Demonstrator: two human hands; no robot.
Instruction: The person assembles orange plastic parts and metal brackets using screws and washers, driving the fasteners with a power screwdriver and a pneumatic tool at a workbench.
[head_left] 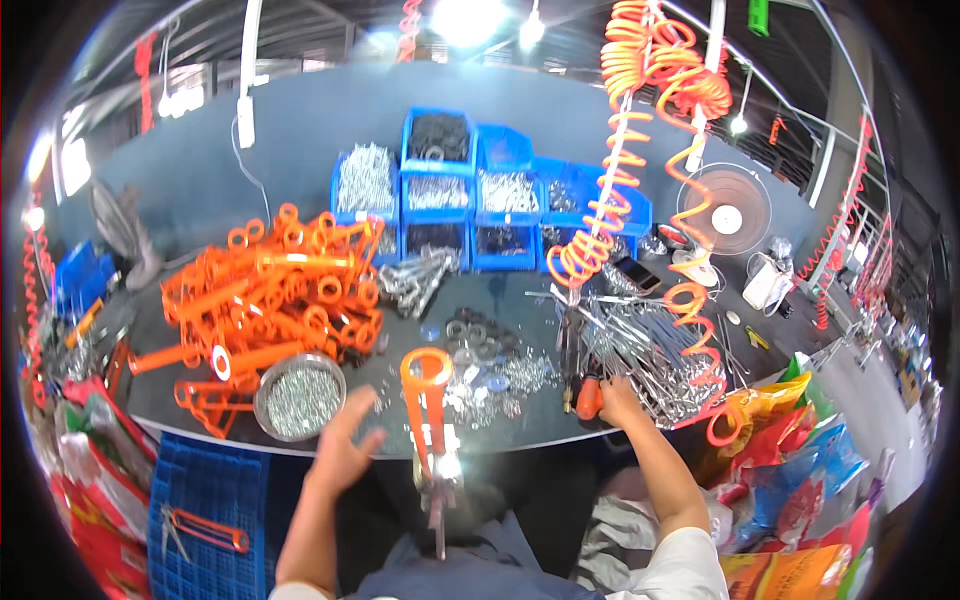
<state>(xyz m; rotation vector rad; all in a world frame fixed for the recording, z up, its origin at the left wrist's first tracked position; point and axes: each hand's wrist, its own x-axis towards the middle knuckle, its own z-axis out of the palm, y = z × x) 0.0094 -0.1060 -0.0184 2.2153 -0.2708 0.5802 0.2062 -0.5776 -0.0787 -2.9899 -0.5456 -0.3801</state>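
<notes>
Orange handle pile [270, 300]: heaped in the left half of the frame on the dark worktable [520, 290], ring ends pointing every way.
Round metal dish [299, 397]: lower left of centre, full of small silvery fasteners, just up and left of the left hand.
Left hand [345, 450]: low and left of centre, fingers spread, palm empty, hovering at the table edge; the dish rim sits right by its fingertips.
Orange-handled tool [430, 430]: dead centre, low in the frame, held by neither hand as far as the view shows; its long axis runs straight up and down the picture, ring end up, metal end down toward the person's body. It lies just right of the left hand, the nearer of the two.
Washers and loose hardware [490, 365]: scattered just above and right of the tool.
Right hand [615, 400]: right of centre, curled down into the bundle of metal rods [650, 360]; what the fingers pinch I can't tell.
</notes>
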